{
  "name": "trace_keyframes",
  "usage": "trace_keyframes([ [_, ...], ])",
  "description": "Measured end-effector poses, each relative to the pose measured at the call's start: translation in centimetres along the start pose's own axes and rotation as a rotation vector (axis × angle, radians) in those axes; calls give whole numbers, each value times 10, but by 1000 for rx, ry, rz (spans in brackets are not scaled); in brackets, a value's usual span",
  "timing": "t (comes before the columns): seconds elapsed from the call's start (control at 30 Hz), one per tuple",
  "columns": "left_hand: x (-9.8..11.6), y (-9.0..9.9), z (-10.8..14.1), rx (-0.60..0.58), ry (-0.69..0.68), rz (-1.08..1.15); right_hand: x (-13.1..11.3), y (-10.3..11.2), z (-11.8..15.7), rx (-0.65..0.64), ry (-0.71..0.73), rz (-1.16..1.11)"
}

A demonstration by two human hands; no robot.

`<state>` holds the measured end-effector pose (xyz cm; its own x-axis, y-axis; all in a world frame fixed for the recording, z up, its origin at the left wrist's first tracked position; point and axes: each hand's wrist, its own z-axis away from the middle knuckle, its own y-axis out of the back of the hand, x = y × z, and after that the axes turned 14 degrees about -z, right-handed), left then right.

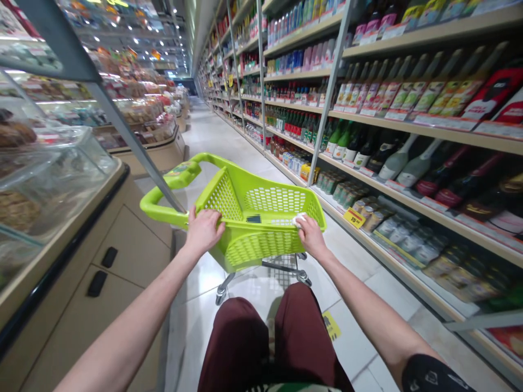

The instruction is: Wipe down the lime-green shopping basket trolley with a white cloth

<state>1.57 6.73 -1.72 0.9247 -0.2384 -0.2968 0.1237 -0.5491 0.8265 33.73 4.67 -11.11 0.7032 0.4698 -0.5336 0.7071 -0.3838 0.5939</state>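
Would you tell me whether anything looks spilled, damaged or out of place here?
The green cart stands side-on across the aisle, slightly unusual, with the left hand on its near side and the right hand holding something white there. No spill or damage shows.

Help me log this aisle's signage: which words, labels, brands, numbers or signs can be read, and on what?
"15": yellow-and-red rectangular price card; its smaller digits are unclear.
Too small or blurred to read: white paper shelf labels, labels on the tall glass bottles, flat yellow floor sticker, label on the lime-green plastic cart.
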Motion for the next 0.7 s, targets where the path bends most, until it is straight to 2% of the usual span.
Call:
trace_keyframes([
  [0.1,33,2,3,2,-8,36,-21,-14,-5,46,-36,-34],
  [0.2,62,2,9,-65,-137,91,-64,-45,-18,-52,29,-80],
  [0.3,70,0,15,-88,-199,98,-86,-62,-25,-101,69,-66],
  [0.37,66,0,17,-87,-243,91,-77,-55,-20,-119,90,-35],
  [0.43,61,-1,18,-86,-262,83,-54,-37,-10,-114,81,2],
  [0.57,60,-2,19,-77,-258,86,-1,5,13,21,-60,85],
  [0.63,62,-3,18,-66,-253,89,8,13,17,95,-132,103],
  [0.7,65,-3,17,-61,-234,92,0,6,15,131,-160,99],
])
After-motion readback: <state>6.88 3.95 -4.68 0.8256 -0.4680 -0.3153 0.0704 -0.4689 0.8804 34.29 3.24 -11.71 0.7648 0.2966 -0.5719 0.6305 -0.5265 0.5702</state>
